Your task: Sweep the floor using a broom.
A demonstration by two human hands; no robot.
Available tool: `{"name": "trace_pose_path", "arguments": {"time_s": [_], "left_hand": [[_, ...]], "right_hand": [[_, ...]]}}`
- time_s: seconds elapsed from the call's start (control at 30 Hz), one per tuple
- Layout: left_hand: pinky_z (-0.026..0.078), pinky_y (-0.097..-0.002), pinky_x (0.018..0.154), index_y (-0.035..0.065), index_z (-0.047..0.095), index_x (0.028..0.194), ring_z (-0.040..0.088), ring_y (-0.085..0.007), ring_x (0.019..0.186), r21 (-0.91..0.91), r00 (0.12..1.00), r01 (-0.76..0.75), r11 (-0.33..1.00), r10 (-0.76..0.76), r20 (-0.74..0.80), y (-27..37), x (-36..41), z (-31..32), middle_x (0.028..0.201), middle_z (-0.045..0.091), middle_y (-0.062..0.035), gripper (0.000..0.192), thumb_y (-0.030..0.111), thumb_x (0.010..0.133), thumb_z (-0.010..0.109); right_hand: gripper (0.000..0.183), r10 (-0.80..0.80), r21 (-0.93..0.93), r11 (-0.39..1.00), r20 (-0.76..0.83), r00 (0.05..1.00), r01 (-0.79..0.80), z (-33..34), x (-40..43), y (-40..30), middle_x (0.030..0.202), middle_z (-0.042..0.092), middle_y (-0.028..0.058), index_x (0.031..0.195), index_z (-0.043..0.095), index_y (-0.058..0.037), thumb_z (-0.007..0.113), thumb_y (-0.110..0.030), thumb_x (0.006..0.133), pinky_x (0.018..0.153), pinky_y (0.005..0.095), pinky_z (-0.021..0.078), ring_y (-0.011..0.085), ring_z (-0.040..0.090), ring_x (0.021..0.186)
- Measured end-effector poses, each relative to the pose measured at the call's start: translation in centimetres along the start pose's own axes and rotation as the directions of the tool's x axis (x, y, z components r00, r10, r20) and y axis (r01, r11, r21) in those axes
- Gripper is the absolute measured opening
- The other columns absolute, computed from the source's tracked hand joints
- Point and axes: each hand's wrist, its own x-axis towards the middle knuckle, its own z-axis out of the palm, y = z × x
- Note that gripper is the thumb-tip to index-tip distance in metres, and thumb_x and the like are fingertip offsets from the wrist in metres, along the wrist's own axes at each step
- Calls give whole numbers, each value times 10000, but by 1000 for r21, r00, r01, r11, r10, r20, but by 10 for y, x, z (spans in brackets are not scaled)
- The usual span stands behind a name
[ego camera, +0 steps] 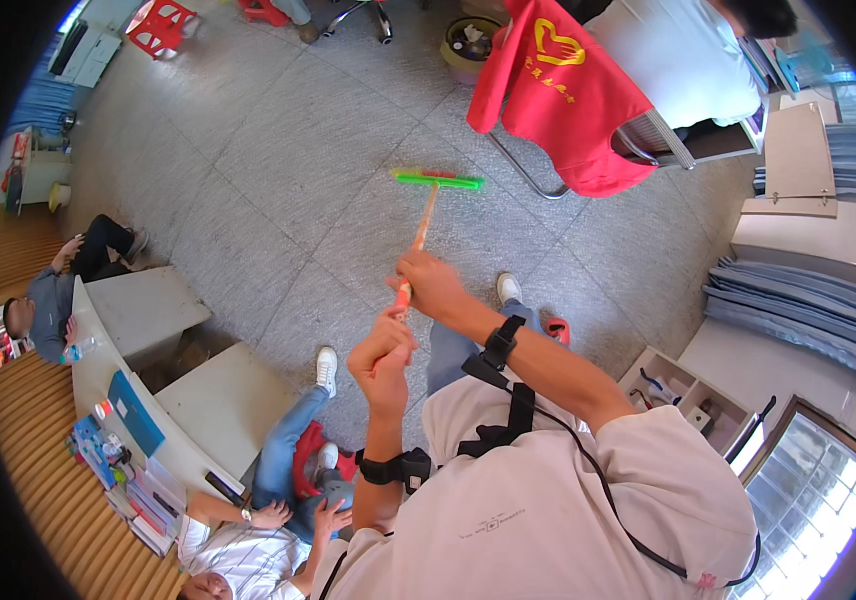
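A push broom [439, 181] with a green head and red and yellow bristles rests on the grey tiled floor ahead of me. Its pale, orange-marked handle slants back toward my body. Lower down, my left hand [384, 356] is closed around the handle's near end. My right hand [428, 283] grips the handle further along, nearer the broom head. Both wrists wear black straps. The handle's very end is hidden in my left hand.
A metal-framed chair draped with a red vest [570, 97] stands at upper right, beside a seated person and a waste bin [470, 41]. Two people sit by the desk [202, 442] at left. A red stool [160, 28] stands at upper left. Shelves [687, 382] line the right.
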Motion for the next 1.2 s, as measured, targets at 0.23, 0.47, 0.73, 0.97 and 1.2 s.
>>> {"name": "trace_pose_path", "arguments": {"time_s": [0.23,0.47,0.73,0.97,1.2], "left_hand": [[412,-364,675,-1,402,534,418,-230,518,-76,966,-259,963,259,-5,21,-1,-56,524,428,-104,208,124,482,560],[268,-392,498,34,314,533,354,-266,494,135,906,-290,947,227,357,47,16,-64,526,337,-71,270,118,490,567],[306,-400,516,34,374,527,397,-299,495,259,949,-152,954,67,310,-12,-11,-55,530,401,-110,249,94,558,613],[325,-429,490,19,428,537,449,-326,482,67,957,-161,985,139,254,-15,-21,-38,520,443,-137,235,99,591,642],[428,-402,607,20,555,654,550,-320,611,189,960,-270,944,278,-21,-36,-34,-6,621,543,-123,267,203,751,722]], "right_hand": [[255,-154,99,985,132,979,142,46,14,-30,941,603,145,961,584,-48,717,-84,746,742,466,519,377,616,906],[124,-158,210,974,343,926,88,55,15,-53,921,622,142,879,637,-56,691,-152,821,715,467,522,370,634,846],[237,-246,199,964,425,871,175,81,-3,-25,1042,664,162,944,662,-47,696,-276,896,723,435,539,374,660,856],[191,-336,431,899,558,759,81,61,-9,-25,1014,695,158,1031,640,4,721,-92,887,734,355,531,293,682,849],[159,-191,296,955,586,788,11,57,-22,-18,914,693,173,999,631,7,706,-90,897,697,359,539,319,685,781]]}}
